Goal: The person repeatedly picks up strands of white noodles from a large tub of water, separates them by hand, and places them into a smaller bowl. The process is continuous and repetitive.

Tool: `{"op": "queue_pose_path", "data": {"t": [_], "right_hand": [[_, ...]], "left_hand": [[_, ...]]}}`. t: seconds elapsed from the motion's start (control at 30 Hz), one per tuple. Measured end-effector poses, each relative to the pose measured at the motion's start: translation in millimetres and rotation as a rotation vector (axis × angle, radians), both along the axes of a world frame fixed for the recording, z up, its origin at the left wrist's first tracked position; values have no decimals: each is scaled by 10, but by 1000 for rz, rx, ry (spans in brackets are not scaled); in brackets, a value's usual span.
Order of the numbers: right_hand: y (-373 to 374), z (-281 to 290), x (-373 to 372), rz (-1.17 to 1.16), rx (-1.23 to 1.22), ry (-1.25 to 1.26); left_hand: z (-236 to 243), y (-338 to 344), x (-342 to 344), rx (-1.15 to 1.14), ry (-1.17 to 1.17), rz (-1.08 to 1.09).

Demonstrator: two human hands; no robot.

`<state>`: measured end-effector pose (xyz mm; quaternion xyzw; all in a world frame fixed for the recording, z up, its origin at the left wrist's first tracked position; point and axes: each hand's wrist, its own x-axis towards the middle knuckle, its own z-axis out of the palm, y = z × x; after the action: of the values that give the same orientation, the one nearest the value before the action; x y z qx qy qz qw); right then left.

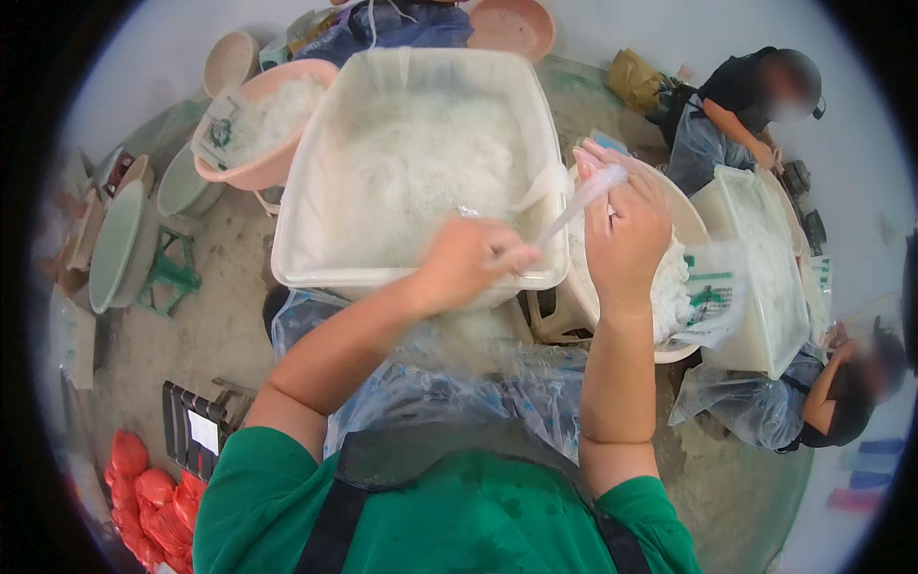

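white tub (421,278), rectangular, right in front of the wearer: biggest item, loaded with wet, wispy white fiber (421,163). round cream basin (681,212) just right of the tub, white fluff heaped inside. second rectangular tub (751,349) farther right of the tub, white stuff in that too, a co-worker (708,158) near its far end and another (822,402) near its close end. pink basin (258,175) just left of the tub, white fluff in it. red bags (158,502) well to the tub's near left. left hand (473,260) over the tub's near rim, blurred, fingertips pinched on a white strand (576,203). right hand (626,228) just right of the tub; strand's upper end crosses its fingers, can't tell if clamped. strand slants over the tub's right edge.
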<state>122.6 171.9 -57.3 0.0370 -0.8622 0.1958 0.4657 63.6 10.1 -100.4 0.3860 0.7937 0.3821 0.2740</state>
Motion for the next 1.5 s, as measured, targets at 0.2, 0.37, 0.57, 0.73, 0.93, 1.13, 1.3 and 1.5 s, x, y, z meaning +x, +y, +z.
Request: {"op": "queue_pose_path", "data": {"t": [0.2,0.37,0.57,0.73,0.93,1.13,1.3,1.5], "right_hand": [[-162,-26,-34,383,-272,-153],[-72,-129,-34,683,-1088,-200],[150,-234,35,689,-1009,-429],[-18,-6,41,270,185,-473],[-23,-12,16,380,-11,-281],[284,-211,73,844,-1341,-14],[196,-278,19,947,-1589,-5],[203,-169,6,1876,-1541,-256]], "left_hand": [[-323,391,46,805,285,222],[-108,167,105,690,-871,-102],[-8,17,-68,491,-1013,49],[55,74,-182,333,476,168],[24,229,-5,891,-225,289],[109,-29,-73,478,-520,54],[-398,48,15,438,-331,75],[-449,323,-10,679,-795,700]]}}
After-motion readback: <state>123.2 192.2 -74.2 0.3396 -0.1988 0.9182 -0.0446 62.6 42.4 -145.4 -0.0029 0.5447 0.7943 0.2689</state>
